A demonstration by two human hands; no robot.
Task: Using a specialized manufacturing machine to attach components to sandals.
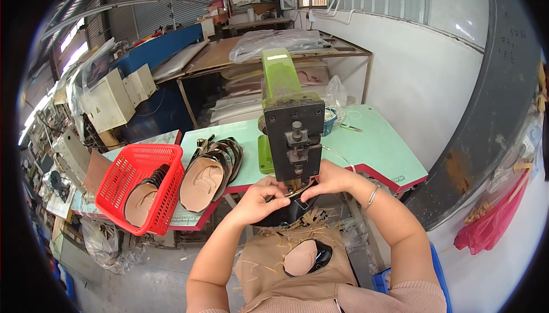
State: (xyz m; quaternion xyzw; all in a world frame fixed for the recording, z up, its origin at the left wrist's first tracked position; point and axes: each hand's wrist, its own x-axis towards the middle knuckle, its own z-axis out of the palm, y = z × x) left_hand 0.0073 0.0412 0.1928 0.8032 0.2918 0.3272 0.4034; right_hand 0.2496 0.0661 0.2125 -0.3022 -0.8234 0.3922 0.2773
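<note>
A black shoe upper (281, 214) is held at its edge between my hands, right under the black head of a green machine (294, 135). My left hand (262, 201) pinches the left side of that edge between thumb and fingers. On the other side my right hand (333, 181) grips it, thumb toward the middle. The machine's foot and the fingers hide part of the edge. On my lap lies a shoe upper (303, 257), shiny black with a beige sole piece. Thin tan strips (317, 217) are scattered below the machine and over the lap cloth (257, 267).
A red basket (171, 190) with several shoe uppers stands left on the green table (377, 135). A stack of shoe uppers (203, 181) sits beside it. Behind the machine are a small blue container (330, 123) and thread snips (351, 128). A dark pillar (463, 141) rises at right.
</note>
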